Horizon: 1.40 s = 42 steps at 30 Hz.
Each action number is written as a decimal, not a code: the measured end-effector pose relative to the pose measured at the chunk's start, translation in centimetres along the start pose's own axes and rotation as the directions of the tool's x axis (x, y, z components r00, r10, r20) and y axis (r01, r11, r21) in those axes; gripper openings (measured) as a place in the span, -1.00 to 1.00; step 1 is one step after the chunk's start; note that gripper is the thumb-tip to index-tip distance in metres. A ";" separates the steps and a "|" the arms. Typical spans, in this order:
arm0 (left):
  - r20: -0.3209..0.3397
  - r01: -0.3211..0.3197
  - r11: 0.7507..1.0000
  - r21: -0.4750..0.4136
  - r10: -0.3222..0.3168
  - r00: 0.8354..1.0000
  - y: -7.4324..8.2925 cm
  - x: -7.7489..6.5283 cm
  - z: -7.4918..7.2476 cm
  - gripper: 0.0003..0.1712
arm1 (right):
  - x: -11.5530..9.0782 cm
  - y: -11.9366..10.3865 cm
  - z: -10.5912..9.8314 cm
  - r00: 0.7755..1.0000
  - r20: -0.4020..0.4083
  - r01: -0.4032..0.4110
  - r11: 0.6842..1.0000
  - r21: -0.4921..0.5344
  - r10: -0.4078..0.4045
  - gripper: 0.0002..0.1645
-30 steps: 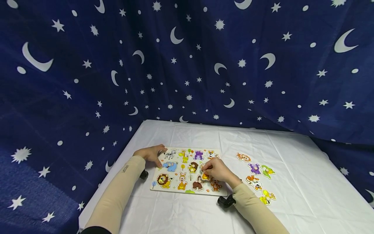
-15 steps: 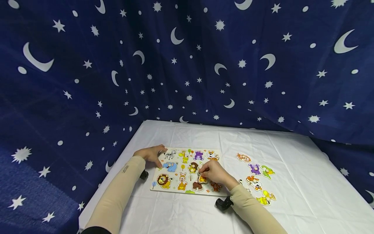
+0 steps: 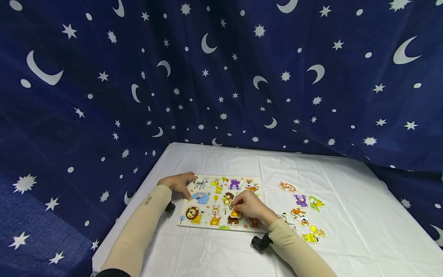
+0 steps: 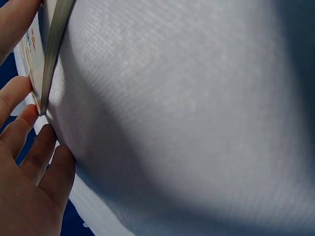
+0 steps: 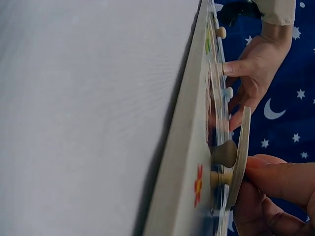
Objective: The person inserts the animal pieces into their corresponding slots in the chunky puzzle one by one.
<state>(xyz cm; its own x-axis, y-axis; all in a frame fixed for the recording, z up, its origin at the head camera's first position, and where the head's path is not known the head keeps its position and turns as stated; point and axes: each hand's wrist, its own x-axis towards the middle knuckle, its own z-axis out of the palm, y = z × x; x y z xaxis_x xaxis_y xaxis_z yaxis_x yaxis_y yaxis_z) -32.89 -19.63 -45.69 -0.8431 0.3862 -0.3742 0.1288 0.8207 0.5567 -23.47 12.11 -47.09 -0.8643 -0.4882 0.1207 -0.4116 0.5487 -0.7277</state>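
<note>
A white wooden animal puzzle board [image 3: 199,228] lies on the table. My left hand [image 3: 177,183] spreads over its left end, fingers extended. In the left wrist view, the left fingertips [image 4: 30,88] are right at the board's edge. My right hand [image 3: 250,204] pinches a thin orange-and-yellow puzzle piece [image 3: 235,214] low over the board, overlapping the brown monkey piece [image 3: 233,222]. In the right wrist view, that puzzle piece [image 5: 241,160] shows edge-on between thumb and fingers, tilted beside wooden knobs [image 5: 225,152]. The held animal's kind is hidden.
Loose pieces lie right of the board: a lion-like orange piece [image 3: 287,187], a purple hippo [image 3: 300,200], a green crocodile [image 3: 315,204], a tiger [image 3: 298,214], a giraffe [image 3: 313,234] and a partly covered zebra [image 3: 291,226]. A starry curtain [image 3: 221,77] hangs behind the white table.
My right hand has moved left and slightly down across the board with the piece, from beside the hedgehog to over the brown monkey. The left hand has stayed put.
</note>
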 end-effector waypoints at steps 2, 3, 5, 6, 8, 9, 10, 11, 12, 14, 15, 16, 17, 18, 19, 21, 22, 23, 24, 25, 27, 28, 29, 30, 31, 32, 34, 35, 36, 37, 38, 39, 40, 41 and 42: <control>0.001 -0.001 1.000 0.008 0.001 1.000 0.0 0.0 0.0 0.16 | 0.0 -0.1 0.1 1.000 0.001 0.004 1.000 0.000 -0.004 -0.92; 0.001 -0.001 1.000 0.011 0.001 1.000 -0.1 0.0 0.0 0.16 | 0.0 -0.2 0.1 1.000 0.006 0.000 1.000 0.006 0.000 -0.91; 0.003 0.000 1.000 0.012 0.000 1.000 -0.1 0.0 0.0 0.17 | 0.0 -0.3 0.3 1.000 0.016 -0.002 1.000 0.015 0.001 -0.90; 0.005 0.000 1.000 0.012 0.000 1.000 -0.1 0.0 0.1 0.17 | 0.0 -0.4 0.3 1.000 0.020 0.002 1.000 0.019 -0.002 -0.90; 0.006 0.003 1.000 0.017 -0.003 1.000 -0.1 0.0 0.1 0.18 | 0.0 -0.5 0.4 1.000 0.030 -0.004 1.000 0.026 0.003 -0.89; 0.005 0.008 1.000 0.014 -0.008 1.000 -0.1 0.0 0.1 0.18 | 0.1 -0.6 0.4 1.000 0.031 -0.006 1.000 0.029 0.005 -0.89; 0.005 0.003 1.000 0.016 -0.004 1.000 -0.1 0.0 0.1 0.18 | 0.1 -0.7 0.5 1.000 0.031 -0.006 1.000 0.029 0.005 -0.89; 0.006 -0.001 1.000 0.018 0.001 1.000 -0.1 0.0 0.0 0.18 | 0.2 -0.7 0.6 1.000 0.030 -0.006 1.000 0.028 0.006 -0.89; 0.007 -0.008 1.000 0.022 0.008 1.000 -0.1 0.0 0.0 0.18 | 0.2 -0.8 0.6 1.000 0.029 -0.007 1.000 0.029 0.006 -0.88; 0.006 -0.016 1.000 0.020 0.016 1.000 -0.1 0.1 0.0 0.18 | 0.3 -0.9 0.7 0.999 0.031 -0.013 0.999 0.036 0.012 -0.88; 0.006 -0.022 1.000 0.021 0.022 1.000 -0.1 0.1 0.0 0.17 | 0.4 -1.0 0.8 0.999 0.032 -0.020 0.999 0.045 0.018 -0.88; 0.005 -0.029 0.999 0.023 0.029 1.000 -0.1 0.1 0.0 0.17 | 0.4 -1.0 0.9 0.999 0.035 -0.025 0.998 0.051 0.023 -0.88; 0.004 -0.027 0.999 0.021 0.026 1.000 -0.1 0.0 -0.1 0.17 | 0.4 -1.1 0.9 0.999 0.035 -0.028 0.998 0.057 0.026 -0.88; 0.004 -0.026 1.000 0.018 0.026 1.000 -0.1 0.0 -0.1 0.17 | 0.5 -1.2 1.0 0.999 0.037 -0.030 0.998 0.061 0.028 -0.88; 0.004 -0.025 1.000 0.017 0.025 1.000 -0.1 0.0 -0.1 0.17 | 0.5 -1.2 1.1 0.999 0.038 -0.032 0.997 0.065 0.030 -0.88; 0.003 -0.019 1.000 0.012 0.019 1.000 0.0 -0.1 -0.1 0.17 | 0.5 -1.4 1.2 0.999 0.037 -0.034 0.997 0.063 0.032 -0.88; 0.003 -0.017 1.000 0.015 0.017 1.000 0.0 -0.1 -0.1 0.17 | 0.5 -1.5 1.3 0.999 0.035 -0.032 0.998 0.057 0.030 -0.89; 0.004 -0.013 1.000 0.013 0.013 1.000 0.1 -0.1 -0.1 0.17 | 0.5 -1.5 1.4 0.999 0.037 -0.031 0.998 0.055 0.029 -0.89; 0.005 -0.012 1.000 0.012 0.012 1.000 0.1 -0.1 -0.1 0.18 | 0.5 -1.6 1.5 0.999 0.037 -0.032 0.998 0.051 0.030 -0.90; 0.005 -0.011 1.000 0.017 0.010 1.000 0.1 -0.2 -0.1 0.18 | 0.5 -1.6 1.5 0.999 0.036 -0.032 0.998 0.046 0.030 -0.90; 0.006 -0.009 1.000 0.018 0.009 1.000 0.2 -0.2 -0.1 0.18 | 0.6 -1.7 1.6 0.999 0.034 -0.026 0.999 0.033 0.025 -0.90; 0.006 -0.012 1.000 0.022 0.011 1.000 0.1 -0.1 -0.1 0.18 | 0.6 -1.7 1.7 0.999 0.034 -0.024 0.999 0.031 0.023 -0.90; 0.006 -0.012 1.000 0.020 0.012 1.000 0.1 -0.2 -0.1 0.18 | 0.6 -1.8 1.7 0.999 0.033 -0.019 0.999 0.027 0.019 -0.90; 0.006 -0.015 1.000 0.025 0.015 1.000 0.1 -0.1 -0.1 0.18 | 0.7 -1.8 1.8 0.999 0.030 -0.014 1.000 0.019 0.013 -0.90; 0.006 -0.018 0.999 0.028 0.018 1.000 0.1 -0.1 -0.1 0.18 | 0.7 -1.8 1.9 1.000 0.028 -0.007 1.000 0.014 0.007 -0.90; 0.006 -0.018 1.000 0.025 0.018 1.000 0.1 -0.1 -0.1 0.18 | 0.8 -1.8 1.9 1.000 0.028 -0.004 1.000 0.012 0.003 -0.90; 0.004 -0.015 1.000 0.026 0.015 1.000 0.0 -0.1 -0.1 0.18 | 0.8 -1.9 2.1 1.000 0.026 0.003 1.000 0.008 -0.003 -0.90; 0.004 -0.013 1.000 0.021 0.013 1.000 0.1 -0.1 -0.1 0.19 | 0.9 -1.9 2.2 1.000 0.024 0.004 1.000 0.007 -0.005 -0.90; 0.004 -0.010 1.000 0.015 0.010 1.000 0.1 -0.1 -0.1 0.19 | 0.9 -2.0 2.2 1.000 0.024 0.005 1.000 0.007 -0.005 -0.90; 0.004 -0.006 1.000 0.008 0.006 1.000 0.1 -0.1 -0.1 0.20 | 1.0 -2.1 2.3 1.000 0.024 0.005 1.000 0.008 -0.006 -0.90; 0.003 -0.002 1.000 0.003 0.002 1.000 0.1 -0.1 -0.1 0.20 | 1.0 -2.1 2.4 1.000 0.025 0.006 1.000 0.012 -0.006 -0.90; 0.002 -0.002 1.000 0.002 0.002 1.000 0.1 -0.1 -0.1 0.20 | 1.1 -2.2 2.5 1.000 0.025 0.009 1.000 0.013 -0.010 -0.90; 0.003 -0.004 1.000 0.001 0.004 1.000 0.1 -0.1 0.0 0.20 | 1.1 -2.2 2.5 1.000 0.027 0.011 1.000 0.017 -0.011 -0.90; 0.003 -0.005 1.000 -0.001 0.005 1.000 0.1 -0.1 -0.1 0.20 | 1.2 -2.3 2.6 0.999 0.029 0.013 1.000 0.020 -0.014 -0.90; 0.003 -0.006 1.000 0.000 0.006 1.000 0.1 -0.1 -0.1 0.20 | 1.3 -2.3 2.6 0.999 0.030 0.017 1.000 0.018 -0.017 -0.90</control>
<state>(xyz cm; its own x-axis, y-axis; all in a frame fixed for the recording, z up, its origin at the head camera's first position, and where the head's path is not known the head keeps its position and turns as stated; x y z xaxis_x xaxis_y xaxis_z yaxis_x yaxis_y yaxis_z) -32.82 -19.59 -45.54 -0.8407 0.3921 -0.3735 0.1335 0.8186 0.5587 -22.86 8.46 -47.04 -0.8481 -0.5176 0.1131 -0.4207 0.5281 -0.7377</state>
